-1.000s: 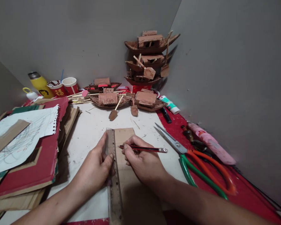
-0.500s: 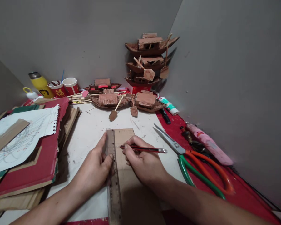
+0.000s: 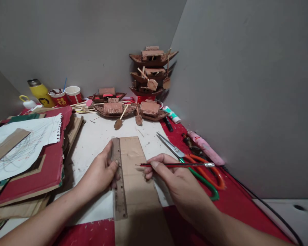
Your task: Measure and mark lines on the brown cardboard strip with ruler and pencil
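A clear plastic ruler (image 3: pixel 121 196) lies lengthwise along the left edge of a brown cardboard strip (image 3: pixel 135 186). My left hand (image 3: pixel 104 165) grips the ruler's left side, thumb on top and fingers along the edge, partly hidden beneath. In my right hand (image 3: pixel 166 172) is a dark red and black pencil (image 3: pixel 174 165), pinched between thumb and fingers. Its tip points left, over the strip and a little right of the ruler; whether it touches the cardboard I cannot tell. Large scissors (image 3: pixel 178 152) with orange and green handles lie just beyond my right hand, partly covered.
Stacked cardboard (image 3: pixel 55 167) with scribbled paper (image 3: pixel 45 133) fills the left side. Brown model boats (image 3: pixel 113 108) with small paddles stand at the back. Paper cups (image 3: pixel 73 95), a yellow bottle (image 3: pixel 41 94), a glue tube (image 3: pixel 171 114) and a pink roll (image 3: pixel 206 147) line the walls.
My right hand has moved right and back from the ruler, taking the pencil tip away from its edge. The ruler's lower end now shows. The whole view has shifted slightly.
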`<state>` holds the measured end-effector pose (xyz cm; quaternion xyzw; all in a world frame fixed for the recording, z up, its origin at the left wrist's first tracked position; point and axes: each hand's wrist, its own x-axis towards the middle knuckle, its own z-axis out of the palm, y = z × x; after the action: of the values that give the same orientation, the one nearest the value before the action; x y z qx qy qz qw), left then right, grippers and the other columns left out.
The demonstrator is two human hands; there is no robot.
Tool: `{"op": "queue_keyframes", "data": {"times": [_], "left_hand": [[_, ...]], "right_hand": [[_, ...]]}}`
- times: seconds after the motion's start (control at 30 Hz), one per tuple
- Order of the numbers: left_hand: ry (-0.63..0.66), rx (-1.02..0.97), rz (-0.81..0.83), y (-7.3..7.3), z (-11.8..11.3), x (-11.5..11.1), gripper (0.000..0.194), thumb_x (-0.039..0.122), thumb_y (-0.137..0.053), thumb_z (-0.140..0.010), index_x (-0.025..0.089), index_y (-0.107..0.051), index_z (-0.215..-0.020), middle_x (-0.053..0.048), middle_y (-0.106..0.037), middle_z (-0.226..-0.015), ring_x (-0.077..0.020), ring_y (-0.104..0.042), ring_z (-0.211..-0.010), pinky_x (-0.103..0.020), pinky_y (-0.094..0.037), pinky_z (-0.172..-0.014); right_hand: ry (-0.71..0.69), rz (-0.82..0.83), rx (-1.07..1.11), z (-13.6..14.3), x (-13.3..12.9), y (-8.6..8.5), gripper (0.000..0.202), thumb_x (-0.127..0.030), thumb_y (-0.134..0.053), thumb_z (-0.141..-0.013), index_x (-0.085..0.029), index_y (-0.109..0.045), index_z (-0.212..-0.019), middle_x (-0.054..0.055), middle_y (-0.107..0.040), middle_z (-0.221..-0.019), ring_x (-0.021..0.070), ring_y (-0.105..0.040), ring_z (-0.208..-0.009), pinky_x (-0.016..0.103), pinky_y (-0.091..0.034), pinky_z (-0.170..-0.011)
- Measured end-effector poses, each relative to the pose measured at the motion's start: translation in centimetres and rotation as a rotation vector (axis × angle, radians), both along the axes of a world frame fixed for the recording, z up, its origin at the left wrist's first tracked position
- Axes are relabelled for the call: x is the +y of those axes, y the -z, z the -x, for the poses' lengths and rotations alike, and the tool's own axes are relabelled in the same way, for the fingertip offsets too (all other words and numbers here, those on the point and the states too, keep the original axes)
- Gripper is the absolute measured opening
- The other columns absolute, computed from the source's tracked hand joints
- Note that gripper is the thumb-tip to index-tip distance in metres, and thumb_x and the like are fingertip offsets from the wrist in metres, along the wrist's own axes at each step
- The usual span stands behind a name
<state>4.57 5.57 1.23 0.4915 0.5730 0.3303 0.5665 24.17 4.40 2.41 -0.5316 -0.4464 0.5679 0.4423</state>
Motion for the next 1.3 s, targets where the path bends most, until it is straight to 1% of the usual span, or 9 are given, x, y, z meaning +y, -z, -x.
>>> {"op": "queue_keyframes", "data": {"times": [0.1, 0.2, 0.33, 0.47, 0.6, 0.8, 0.9, 1.07, 1.3], "left_hand": [[0.059, 0.075, -0.025, -0.1, 0.1, -0.1, 0.078, 0.018, -0.047, -0.092, 0.017, 0.0, -0.154, 0.005, -0.059, -0.052, -0.0113, -0.051, -0.032, -0.017, -0.038, -0.032], [0.06, 0.114, -0.078, -0.3, 0.1, -0.4, 0.075, 0.02, -0.046, -0.093, 0.017, -0.002, -0.154, 0.005, -0.06, -0.054, -0.0108, -0.052, -0.034, -0.016, -0.039, -0.033], [0.062, 0.159, -0.135, -1.0, -0.5, -1.0, 0.075, 0.021, -0.046, -0.093, 0.017, -0.002, -0.154, 0.004, -0.061, -0.056, -0.0114, -0.054, -0.036, -0.017, -0.039, -0.034], [0.035, 0.199, -0.135, -1.7, -1.4, -1.6, 0.076, 0.021, -0.046, -0.093, 0.014, -0.001, -0.154, 0.004, -0.06, -0.054, -0.0123, -0.053, -0.036, -0.018, -0.039, -0.034], [0.051, 0.252, -0.14, -1.6, -2.3, -1.6, 0.075, 0.021, -0.047, -0.092, 0.012, -0.004, -0.153, 0.004, -0.06, -0.054, -0.0129, -0.054, -0.037, -0.019, -0.041, -0.035], [-0.024, 0.237, -0.13, -1.2, -2.9, -0.5, 0.078, 0.021, -0.052, -0.091, 0.011, -0.006, -0.153, 0.007, -0.056, -0.049, -0.0108, -0.049, -0.033, -0.017, -0.038, -0.034], [-0.04, 0.221, -0.114, -0.8, -2.7, -0.2, 0.078, 0.023, -0.05, -0.092, 0.012, -0.004, -0.153, 0.005, -0.059, -0.052, -0.0122, -0.051, -0.034, -0.018, -0.04, -0.035], [-0.028, 0.224, -0.109, -0.4, -2.6, 0.1, 0.076, 0.023, -0.047, -0.092, 0.014, -0.003, -0.153, 0.005, -0.059, -0.053, -0.0128, -0.051, -0.034, -0.019, -0.039, -0.033], [-0.026, 0.229, -0.097, -0.8, -2.8, 0.1, 0.078, 0.021, -0.05, -0.091, 0.011, -0.005, -0.153, 0.005, -0.059, -0.053, -0.0117, -0.051, -0.035, -0.018, -0.04, -0.036]], "right_hand": [[0.001, -0.007, 0.071, 0.4, -1.2, 0.1, 0.026, -0.044, -0.066, -0.079, -0.019, -0.057, -0.073, 0.002, -0.066, -0.069, 0.0172, -0.062, -0.071, 0.031, -0.048, -0.072], [0.005, -0.026, 0.135, 1.0, -1.8, 0.2, 0.024, -0.04, -0.065, -0.08, -0.019, -0.056, -0.075, 0.002, -0.065, -0.069, 0.0159, -0.061, -0.069, 0.03, -0.048, -0.07], [-0.068, -0.011, 0.2, 1.3, -2.2, 0.2, 0.021, -0.038, -0.063, -0.08, -0.019, -0.056, -0.076, 0.001, -0.066, -0.068, 0.0137, -0.059, -0.064, 0.028, -0.046, -0.067], [-0.065, -0.039, 0.215, 0.9, -1.4, -0.5, 0.021, -0.037, -0.064, -0.079, -0.018, -0.056, -0.075, 0.002, -0.068, -0.069, 0.0138, -0.06, -0.065, 0.029, -0.046, -0.068], [0.016, -0.11, 0.267, 0.6, 0.4, -0.9, 0.018, -0.035, -0.065, -0.077, -0.018, -0.057, -0.076, 0.001, -0.067, -0.069, 0.0137, -0.062, -0.066, 0.028, -0.048, -0.069], [0.151, -0.021, 0.446, 1.1, 2.1, 0.7, 0.023, -0.038, -0.068, -0.074, -0.018, -0.058, -0.078, 0.0, -0.064, -0.068, 0.0108, -0.057, -0.06, 0.025, -0.049, -0.061], [0.153, 0.007, 0.476, 1.1, 2.2, 1.5, 0.026, -0.04, -0.07, -0.072, -0.018, -0.059, -0.078, 0.0, -0.063, -0.068, 0.0118, -0.058, -0.061, 0.025, -0.051, -0.058], [0.137, 0.026, 0.466, 1.1, 2.5, 2.0, 0.027, -0.041, -0.07, -0.072, -0.018, -0.059, -0.079, 0.0, -0.063, -0.069, 0.0121, -0.057, -0.062, 0.024, -0.052, -0.055], [0.127, -0.004, 0.414, 1.1, 3.1, 2.6, 0.027, -0.043, -0.069, -0.074, -0.017, -0.06, -0.08, 0.002, -0.062, -0.071, 0.0133, -0.056, -0.065, 0.024, -0.053, -0.052]]}}
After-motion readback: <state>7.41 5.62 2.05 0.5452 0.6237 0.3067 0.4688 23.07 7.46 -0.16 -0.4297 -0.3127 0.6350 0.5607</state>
